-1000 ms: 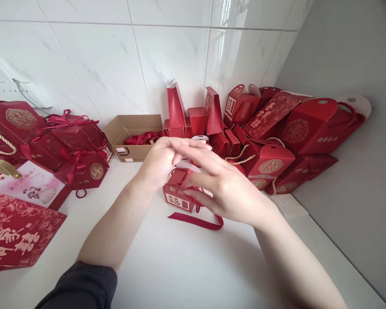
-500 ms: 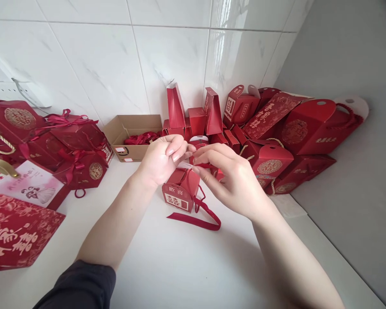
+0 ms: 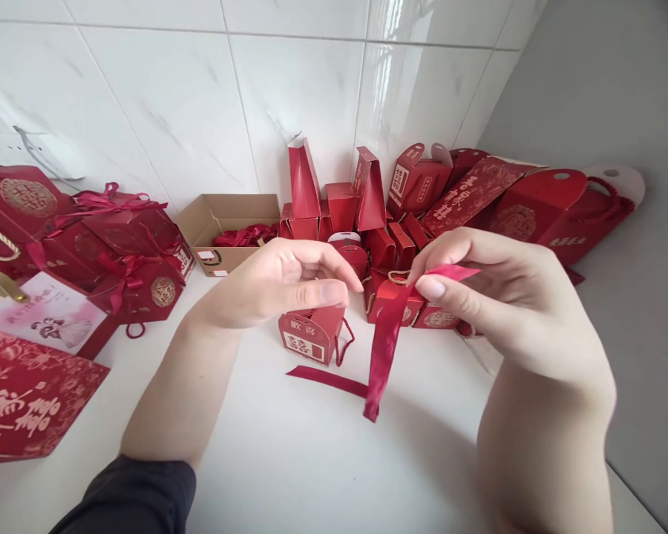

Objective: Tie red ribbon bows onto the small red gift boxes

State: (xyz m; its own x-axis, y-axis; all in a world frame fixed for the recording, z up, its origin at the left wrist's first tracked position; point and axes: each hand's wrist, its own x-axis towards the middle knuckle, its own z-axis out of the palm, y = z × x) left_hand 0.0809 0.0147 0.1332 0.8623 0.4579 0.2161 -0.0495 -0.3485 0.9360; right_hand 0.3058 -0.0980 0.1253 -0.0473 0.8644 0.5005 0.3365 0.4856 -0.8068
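My right hand [image 3: 495,289] pinches a dark red ribbon [image 3: 387,341] between thumb and fingertips. The ribbon hangs from the pinch, folds near the table and runs left, its slanted end lying on the white surface. To the left, my left hand [image 3: 289,285] hovers with thumb and fingers slightly apart and nothing visible in them. Below and partly behind it stands a small red gift box [image 3: 306,337] with a cream printed label and a red cord handle. Neither hand appears to touch the box, though its upper part is hidden by my left hand.
A cardboard box [image 3: 228,204] with red ribbons inside stands against the tiled wall. Red gift boxes are piled at the left [image 3: 128,230] and the right [image 3: 479,193], with upright red box pieces [image 3: 306,182] between. A red bag [image 3: 38,400] lies at the front left.
My right hand has moved right and toward me, drawing the ribbon away from the small box. My left hand has loosened from a curled grip and turned, its fingers now apart.
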